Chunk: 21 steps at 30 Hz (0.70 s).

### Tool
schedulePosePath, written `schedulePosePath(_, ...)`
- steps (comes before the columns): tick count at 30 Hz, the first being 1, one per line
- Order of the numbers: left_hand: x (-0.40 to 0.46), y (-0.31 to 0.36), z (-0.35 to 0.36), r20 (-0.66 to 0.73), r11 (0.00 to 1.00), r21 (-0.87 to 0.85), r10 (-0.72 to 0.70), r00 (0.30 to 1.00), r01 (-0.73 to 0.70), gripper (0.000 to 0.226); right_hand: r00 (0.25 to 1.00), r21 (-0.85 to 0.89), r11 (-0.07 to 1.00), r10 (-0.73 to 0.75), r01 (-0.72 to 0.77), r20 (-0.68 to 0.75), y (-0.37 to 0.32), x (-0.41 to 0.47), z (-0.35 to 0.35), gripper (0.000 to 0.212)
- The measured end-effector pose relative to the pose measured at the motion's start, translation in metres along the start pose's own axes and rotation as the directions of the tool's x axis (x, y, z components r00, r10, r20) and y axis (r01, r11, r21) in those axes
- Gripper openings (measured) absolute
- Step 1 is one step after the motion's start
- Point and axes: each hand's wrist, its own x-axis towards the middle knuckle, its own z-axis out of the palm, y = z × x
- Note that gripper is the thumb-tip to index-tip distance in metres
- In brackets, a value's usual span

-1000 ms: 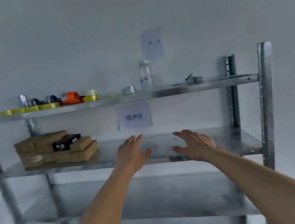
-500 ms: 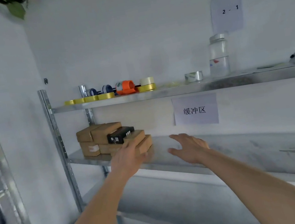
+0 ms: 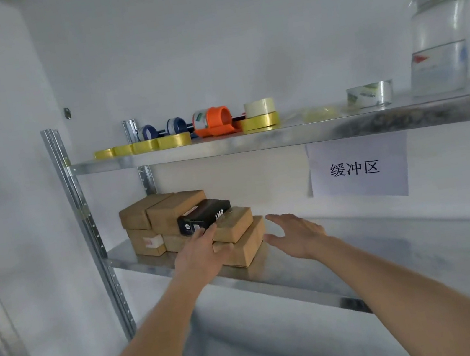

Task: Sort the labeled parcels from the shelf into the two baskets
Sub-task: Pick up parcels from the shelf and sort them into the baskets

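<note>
Brown cardboard parcels (image 3: 240,243) wait on the steel shelf (image 3: 299,272); your left hand (image 3: 200,256) and right hand (image 3: 296,237), fingers spread and empty, should clamp the nearest box's ends squarely.

Metal shelf (image 3: 305,271) carrying stacked brown parcels (image 3: 170,210) with a black box (image 3: 204,215) on top. Left hand (image 3: 201,255) open, in front of the stack's near boxes; right hand (image 3: 298,237) open just beside them. Tape rolls (image 3: 174,140) and a jar (image 3: 438,41) on the upper tier; paper sign (image 3: 356,168) behind.
</note>
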Motion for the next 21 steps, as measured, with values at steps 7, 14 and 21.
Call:
schedulePosePath(7, 0.073, -0.021, 0.031, 0.044, 0.996, -0.035, 0.08, 0.996, -0.078, 0.069, 0.998, 0.056, 0.997, 0.057, -0.058, 0.017, -0.01, 0.062, 0.031, 0.059)
schedulePosePath(14, 0.137, -0.032, 0.059, 0.123, 0.994, -0.039, 0.103, 0.987, -0.099, 0.065, 0.991, 0.032, 0.991, 0.13, -0.13, 0.012, -0.013, 0.108, 0.043, 0.055)
schedulePosePath(21, 0.162, -0.046, 0.081, 0.152, 0.988, -0.113, 0.12, 0.981, -0.103, 0.062, 0.988, 0.029, 0.988, 0.152, -0.152, 0.021, -0.018, 0.139, 0.062, 0.057)
